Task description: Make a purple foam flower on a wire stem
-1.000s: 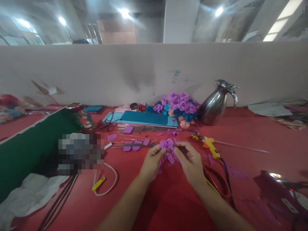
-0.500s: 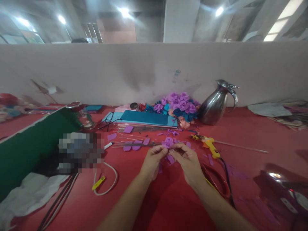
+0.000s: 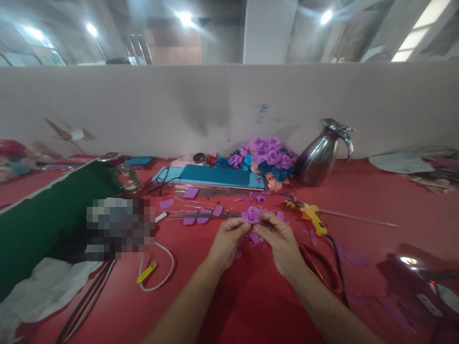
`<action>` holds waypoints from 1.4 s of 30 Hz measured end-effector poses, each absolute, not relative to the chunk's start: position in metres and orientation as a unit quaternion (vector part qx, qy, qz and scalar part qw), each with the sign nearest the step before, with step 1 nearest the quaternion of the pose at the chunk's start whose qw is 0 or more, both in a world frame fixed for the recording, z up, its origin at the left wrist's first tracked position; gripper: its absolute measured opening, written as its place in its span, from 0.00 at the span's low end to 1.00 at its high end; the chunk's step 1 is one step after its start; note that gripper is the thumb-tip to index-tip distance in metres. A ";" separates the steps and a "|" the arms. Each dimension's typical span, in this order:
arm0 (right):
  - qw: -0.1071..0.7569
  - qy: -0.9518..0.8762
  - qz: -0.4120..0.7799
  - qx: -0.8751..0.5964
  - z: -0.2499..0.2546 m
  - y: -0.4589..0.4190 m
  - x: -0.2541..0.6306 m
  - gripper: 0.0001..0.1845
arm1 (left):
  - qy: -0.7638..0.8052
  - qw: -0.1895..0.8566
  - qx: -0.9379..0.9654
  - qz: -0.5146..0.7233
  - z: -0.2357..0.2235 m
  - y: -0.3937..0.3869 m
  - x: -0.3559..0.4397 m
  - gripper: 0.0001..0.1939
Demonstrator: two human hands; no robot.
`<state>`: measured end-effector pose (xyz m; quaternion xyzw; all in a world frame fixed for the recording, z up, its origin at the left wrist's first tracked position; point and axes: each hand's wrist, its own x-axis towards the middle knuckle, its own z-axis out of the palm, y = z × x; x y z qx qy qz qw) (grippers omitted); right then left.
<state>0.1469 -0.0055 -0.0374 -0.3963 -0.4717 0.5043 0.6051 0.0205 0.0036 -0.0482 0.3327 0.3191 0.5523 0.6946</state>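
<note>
Between my two hands, over the middle of the red table, is a purple paper flower [image 3: 252,214] with its bloom facing up. My left hand [image 3: 229,239] pinches it low on the left side. From the right, the closed fingers of my right hand [image 3: 278,241] hold its lower petals. Its stem, if any, is hidden behind the fingers. Several cut purple paper petals [image 3: 204,216] lie to the left, by a bundle of thin wires. A loose purple scrap [image 3: 254,237] shows just below the flower.
A yellow glue gun [image 3: 315,220] lies right of my hands, near red-handled scissors [image 3: 324,270]. Behind are blue paper sheets [image 3: 218,175], a heap of paper flowers [image 3: 268,155] and a steel jug [image 3: 319,155]. A green box wall [image 3: 50,210] stands left, beside a white cable [image 3: 172,265].
The purple flower has turned and tilted slightly between my fingers, its petals now spread a little more to the left. Both hands stay in nearly the same place.
</note>
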 end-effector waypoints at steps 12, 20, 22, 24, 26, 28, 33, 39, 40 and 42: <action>0.533 -0.588 0.494 -0.355 -0.034 -0.003 0.151 0.09 | 0.307 0.748 0.345 0.477 -0.048 0.006 0.006 0.14; 0.539 -0.616 0.455 -0.351 -0.037 -0.005 0.149 0.09 | 0.300 0.719 0.391 0.490 -0.046 0.007 0.007 0.12; 0.541 -0.618 0.450 -0.351 -0.037 -0.005 0.149 0.10 | 0.298 0.721 0.392 0.489 -0.047 0.007 0.008 0.12; 0.545 -0.620 0.441 -0.352 -0.038 -0.006 0.148 0.10 | 0.297 0.724 0.391 0.485 -0.046 0.006 0.008 0.12; 0.550 -0.617 0.434 -0.359 -0.041 -0.005 0.148 0.10 | 0.300 0.722 0.387 0.489 -0.045 0.006 0.009 0.12; 0.553 -0.614 0.423 -0.373 -0.045 -0.003 0.148 0.09 | 0.305 0.717 0.383 0.496 -0.046 0.006 0.010 0.11; 0.558 -0.604 0.407 -0.397 -0.050 0.000 0.148 0.09 | 0.309 0.701 0.386 0.514 -0.056 0.009 0.009 0.08; 0.576 -0.526 0.501 -0.374 -0.040 -0.005 0.148 0.10 | 0.322 0.650 0.447 0.524 -0.052 0.012 0.006 0.10; 0.580 -0.509 0.519 -0.368 -0.040 -0.006 0.149 0.10 | 0.322 0.641 0.463 0.521 -0.049 0.011 0.006 0.11; 0.588 -0.470 0.550 -0.363 -0.038 -0.006 0.150 0.11 | 0.320 0.629 0.493 0.510 -0.043 0.010 0.006 0.11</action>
